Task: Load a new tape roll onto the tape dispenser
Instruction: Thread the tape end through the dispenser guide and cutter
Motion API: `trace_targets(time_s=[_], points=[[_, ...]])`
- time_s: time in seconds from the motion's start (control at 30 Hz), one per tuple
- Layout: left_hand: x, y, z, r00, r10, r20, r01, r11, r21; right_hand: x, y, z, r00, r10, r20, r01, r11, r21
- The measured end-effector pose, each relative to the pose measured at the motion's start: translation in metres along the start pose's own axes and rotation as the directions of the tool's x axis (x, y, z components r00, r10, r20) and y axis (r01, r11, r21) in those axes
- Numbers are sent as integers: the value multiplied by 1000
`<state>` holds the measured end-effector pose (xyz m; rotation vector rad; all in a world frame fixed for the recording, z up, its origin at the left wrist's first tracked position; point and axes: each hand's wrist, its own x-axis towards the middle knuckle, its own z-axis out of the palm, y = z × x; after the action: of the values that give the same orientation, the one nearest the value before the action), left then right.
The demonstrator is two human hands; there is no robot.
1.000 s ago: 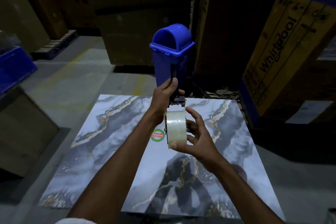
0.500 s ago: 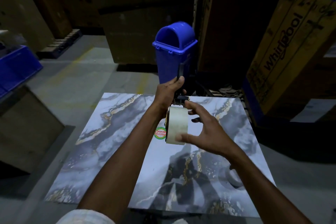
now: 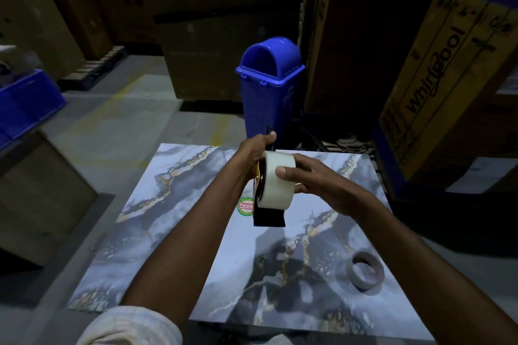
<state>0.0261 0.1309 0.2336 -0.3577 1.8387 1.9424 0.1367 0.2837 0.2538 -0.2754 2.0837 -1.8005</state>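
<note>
A wide whitish tape roll [image 3: 277, 190] sits on the black tape dispenser [image 3: 269, 217], held in the air above the marbled tabletop [image 3: 182, 204]. My left hand [image 3: 253, 152] grips the dispenser's handle at the far end. My right hand [image 3: 308, 176] wraps the roll from the right, thumb on its near face and fingers behind it. The dispenser's dark front plate hangs below the roll. Its hub is mostly hidden by the roll.
An empty grey cardboard tape core [image 3: 364, 274] lies on the table at the near right. A blue swing-lid bin [image 3: 270, 89] stands behind the table. Large cartons [image 3: 437, 84] rise at the right and back; a blue crate [image 3: 25, 103] sits left.
The dispenser has tipped so its front plate now hangs toward me below the roll. My right hand has closed from a loose open reach onto the roll.
</note>
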Motion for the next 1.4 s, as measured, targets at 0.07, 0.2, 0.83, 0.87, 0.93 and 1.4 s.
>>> trace_targets(time_s=[0.07, 0.2, 0.83, 0.87, 0.93, 1.4], points=[[-2, 0, -3, 995, -94, 24, 93, 994, 50, 6, -2, -3, 999, 37, 2, -37, 998, 46], [-4, -5, -7, 978, -207, 0, 205, 971, 126, 16, 2, -6, 994, 106, -33, -103, 992, 77], [-1, 5, -7, 998, -56, 20, 53, 989, 138, 11, 26, 8, 958, -214, -191, 212, 977, -29], [0, 6, -6, 999, -50, 19, 46, 988, 148, 11, 26, 8, 950, -243, -197, 233, 970, -73], [3, 6, -6, 999, -44, 18, 41, 986, 164, 8, 22, 6, 932, -301, -202, 267, 947, -180], [4, 7, -7, 998, 2, 66, -1, 1000, -4, -13, -12, 29, 707, -664, -244, 126, 457, -881]])
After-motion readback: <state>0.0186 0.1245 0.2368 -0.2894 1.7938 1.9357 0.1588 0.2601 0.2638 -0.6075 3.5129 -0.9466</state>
